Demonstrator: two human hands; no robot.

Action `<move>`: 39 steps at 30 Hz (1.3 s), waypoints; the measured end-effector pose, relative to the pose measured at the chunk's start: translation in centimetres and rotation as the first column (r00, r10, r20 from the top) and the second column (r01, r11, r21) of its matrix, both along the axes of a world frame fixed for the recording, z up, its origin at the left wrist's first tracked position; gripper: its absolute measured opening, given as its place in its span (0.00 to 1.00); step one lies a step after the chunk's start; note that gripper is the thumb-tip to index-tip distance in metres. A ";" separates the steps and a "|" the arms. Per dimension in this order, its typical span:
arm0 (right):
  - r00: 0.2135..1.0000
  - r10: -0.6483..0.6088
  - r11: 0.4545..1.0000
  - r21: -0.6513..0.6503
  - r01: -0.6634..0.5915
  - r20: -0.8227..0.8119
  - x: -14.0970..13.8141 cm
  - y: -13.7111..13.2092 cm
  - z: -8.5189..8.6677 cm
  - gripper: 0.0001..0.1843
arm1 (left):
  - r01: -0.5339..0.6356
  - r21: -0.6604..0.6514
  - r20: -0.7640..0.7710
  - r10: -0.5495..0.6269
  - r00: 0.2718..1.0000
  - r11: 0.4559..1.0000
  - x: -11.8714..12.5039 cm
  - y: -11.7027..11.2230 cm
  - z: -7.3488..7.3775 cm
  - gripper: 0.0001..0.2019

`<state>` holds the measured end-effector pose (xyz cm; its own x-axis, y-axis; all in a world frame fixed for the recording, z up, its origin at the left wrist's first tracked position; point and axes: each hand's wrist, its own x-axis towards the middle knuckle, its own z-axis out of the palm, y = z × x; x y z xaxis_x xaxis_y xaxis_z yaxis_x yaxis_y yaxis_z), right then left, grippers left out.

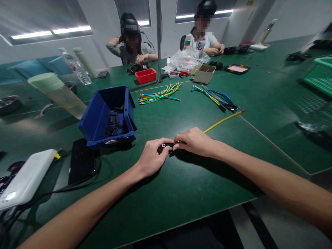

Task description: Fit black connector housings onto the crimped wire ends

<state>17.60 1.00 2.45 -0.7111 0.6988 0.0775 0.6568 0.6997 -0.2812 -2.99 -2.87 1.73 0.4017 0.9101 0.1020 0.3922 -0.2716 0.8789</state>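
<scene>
My left hand [153, 155] pinches a small black sleeve [169, 145] between thumb and fingers, low over the green table. A whitish ring shows at the sleeve's left end. Right beside it, my right hand [193, 141] is closed on a yellow cable [220, 122], whose free end runs out behind the hand to the upper right and has a reddish tip. The cable's other end lies by the sleeve between both hands; my fingers hide whether it is inside. Left of my hands stands a blue bin [109, 116] with many short black sleeves [112, 124] in it.
Yellow-green cables [160, 94] and a bundle with black ends [216, 97] lie beyond my hands. Farther back are a red tray [145, 75], a cardboard box [204, 74] and a metal post [159, 41]. A phone [82, 161] and white power bank [28, 176] lie left. Two people sit opposite.
</scene>
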 end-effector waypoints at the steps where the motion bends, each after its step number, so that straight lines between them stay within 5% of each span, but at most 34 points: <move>1: 1.000 -0.002 1.000 0.030 0.002 -0.008 0.0 0.0 -0.1 0.16 | -0.015 -0.046 0.039 0.016 0.999 0.999 0.0 0.0 0.0 0.12; 6: 0.995 -0.024 0.969 0.241 0.046 -0.095 0.1 0.0 -0.5 0.14 | -0.118 -0.276 0.290 0.200 0.936 0.954 -0.1 0.8 -0.1 0.12; 12: 0.885 0.100 0.841 0.514 0.169 -0.454 -0.8 -1.2 0.3 0.06 | -0.181 -0.413 0.506 0.390 0.769 0.892 0.0 1.4 0.1 0.13; 15: 0.849 0.096 0.920 0.371 0.123 -0.519 -1.5 -1.7 -0.2 0.06 | -0.171 -0.442 0.577 0.425 0.698 0.880 0.2 1.2 0.4 0.14; 18: 0.841 -0.086 0.996 -0.015 0.092 -0.535 -2.1 -1.5 -0.9 0.11 | -0.143 -0.427 0.595 0.397 0.699 0.893 0.3 0.8 0.3 0.14; 21: 0.736 -0.284 0.928 -0.368 0.050 -0.615 -2.6 -1.3 -1.2 0.15 | -0.109 -0.346 0.546 0.295 0.784 0.932 0.5 0.4 0.1 0.12; 23: 0.613 -0.380 0.876 -0.483 -0.002 -0.692 -2.9 -1.4 -1.1 0.15 | -0.082 -0.289 0.491 0.221 0.843 0.954 0.6 0.1 0.1 0.10; 26: 0.496 -0.456 0.838 -0.545 -0.042 -0.739 -3.2 -1.7 -1.0 0.14 | -0.040 -0.239 0.431 0.143 0.891 0.970 0.6 -0.3 0.1 0.08; 39: 0.438 -0.483 0.807 -0.579 -0.113 -0.759 -3.1 -1.1 -1.8 0.14 | -0.037 -0.104 0.334 0.070 0.940 0.994 0.8 -0.4 -0.4 0.07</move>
